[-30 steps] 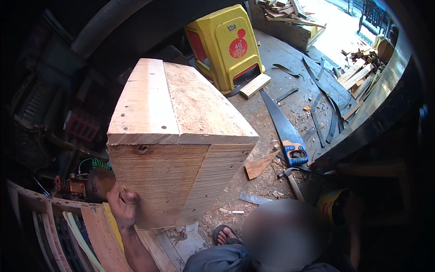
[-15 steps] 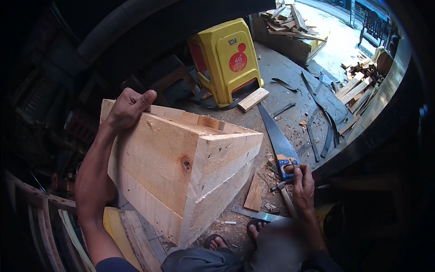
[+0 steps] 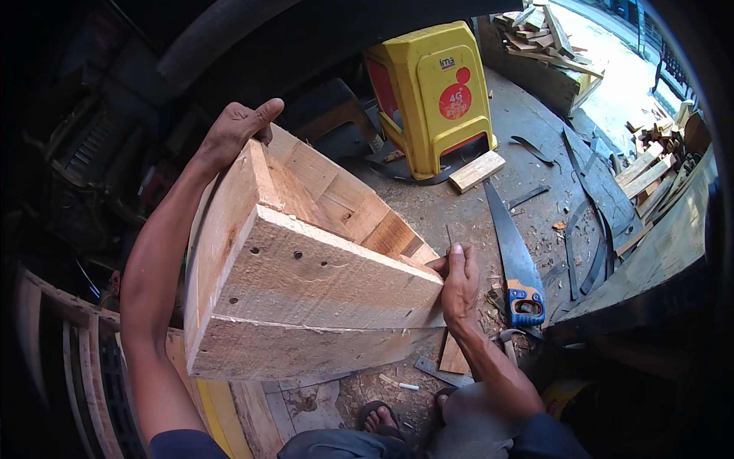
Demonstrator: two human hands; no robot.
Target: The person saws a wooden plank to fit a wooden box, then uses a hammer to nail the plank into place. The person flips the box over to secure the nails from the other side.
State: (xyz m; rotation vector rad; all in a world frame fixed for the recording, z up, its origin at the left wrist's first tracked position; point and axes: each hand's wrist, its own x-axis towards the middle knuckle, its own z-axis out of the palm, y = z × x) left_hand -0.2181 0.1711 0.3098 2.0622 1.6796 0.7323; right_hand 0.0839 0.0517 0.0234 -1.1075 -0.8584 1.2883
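A box of pale, rough planks (image 3: 321,275) is tilted up in front of me, with dark nail heads in its near side and its hollow inside facing up. My left hand (image 3: 233,138) is closed over its upper left corner, thumb up. At the box's right end, my right hand (image 3: 461,289) is closed in a pinch, its fingers against the plank edge. A thin nail (image 3: 449,232) sticks up from between that thumb and the fingers. Right of this hand a handsaw (image 3: 516,252) lies on the floor, with a hammer (image 3: 508,343) partly hidden below it.
A yellow stool (image 3: 432,99) stands beyond the box, a short wood block (image 3: 478,170) by its foot. Dark strips (image 3: 585,245) and shavings litter the floor. Offcuts are piled (image 3: 650,180) at the right. A metal ruler (image 3: 443,372) lies near my feet; boards lean at lower left.
The box has been turned so its nailed side faces me more, its left end raised by my left hand. My right hand has moved from beside the saw handle to the box's right end.
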